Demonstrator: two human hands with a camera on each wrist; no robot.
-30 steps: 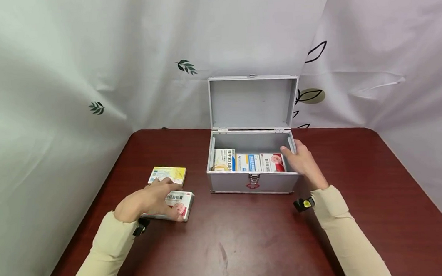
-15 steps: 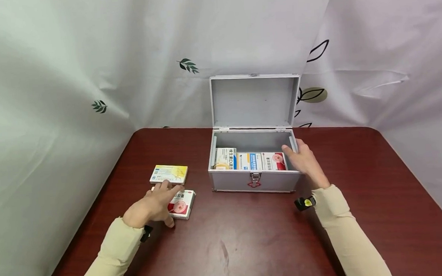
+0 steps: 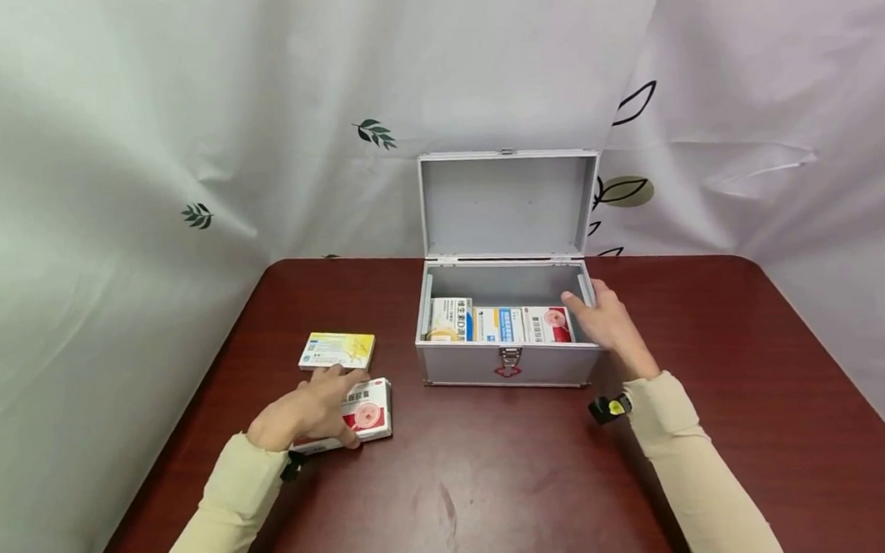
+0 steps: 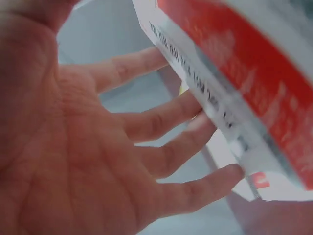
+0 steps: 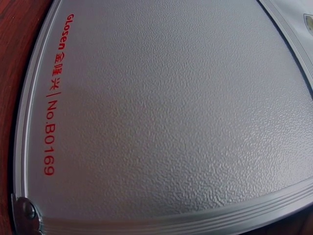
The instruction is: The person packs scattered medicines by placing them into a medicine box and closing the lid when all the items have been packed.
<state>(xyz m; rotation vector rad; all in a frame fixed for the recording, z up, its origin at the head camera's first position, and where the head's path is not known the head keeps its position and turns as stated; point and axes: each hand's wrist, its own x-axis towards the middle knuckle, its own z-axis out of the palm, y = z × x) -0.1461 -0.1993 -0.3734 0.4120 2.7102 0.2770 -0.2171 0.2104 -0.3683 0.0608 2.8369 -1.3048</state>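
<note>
My left hand [image 3: 307,413] spans a white and red medicine box [image 3: 372,407] at the left of the table, thumb on its near edge, fingers over the far side. In the left wrist view several fingertips press along the long printed side of the medicine box [image 4: 234,68]; the thumb tip is out of that view. My right hand [image 3: 612,326] grips the right wall of a silver metal case [image 3: 455,366], thumb over the rim and fingers outside. Only the outer wall of the case [image 5: 161,107] shows in the right wrist view, not the fingers.
Just beyond my left hand lies a white and yellow medicine box [image 3: 341,349]. Several medicine boxes [image 3: 500,323] stand in a row inside the case along its front. The raised lid [image 3: 506,206] leans back near the patterned curtain [image 3: 305,83].
My left hand first slides left off part of the red and white box, then closes back around it, and the box turns slightly. My right hand stays on the case.
</note>
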